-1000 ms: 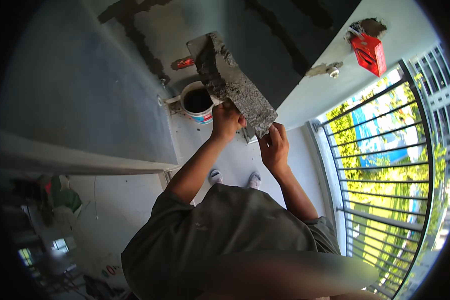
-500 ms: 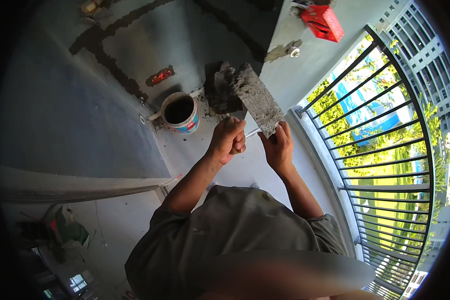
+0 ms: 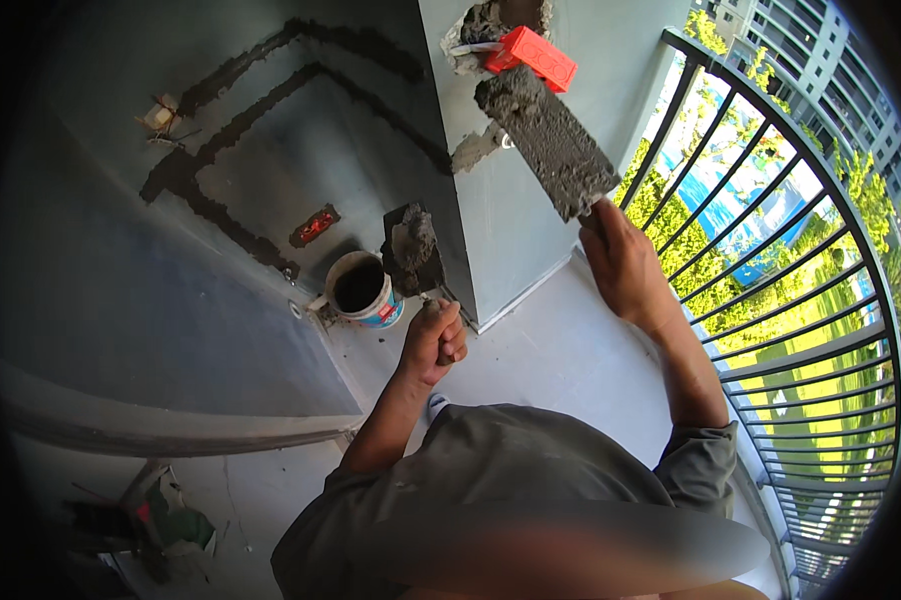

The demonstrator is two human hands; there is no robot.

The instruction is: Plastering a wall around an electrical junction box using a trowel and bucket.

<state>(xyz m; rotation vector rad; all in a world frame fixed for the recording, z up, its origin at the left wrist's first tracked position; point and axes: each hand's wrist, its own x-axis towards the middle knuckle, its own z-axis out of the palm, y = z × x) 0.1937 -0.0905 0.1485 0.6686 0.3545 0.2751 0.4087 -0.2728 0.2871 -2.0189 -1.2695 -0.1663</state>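
While the left hand grips a trowel, the right hand lifts a mortar-laden float.

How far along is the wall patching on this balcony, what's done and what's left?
Done: the long chases on the left wall already look filled with dark mortar. In hand: the right hand lifts a loaded plaster float toward the red wall box, while the left hand holds a small trowel with mortar above the bucket. Left: the rough opening around the box still looks unfilled.
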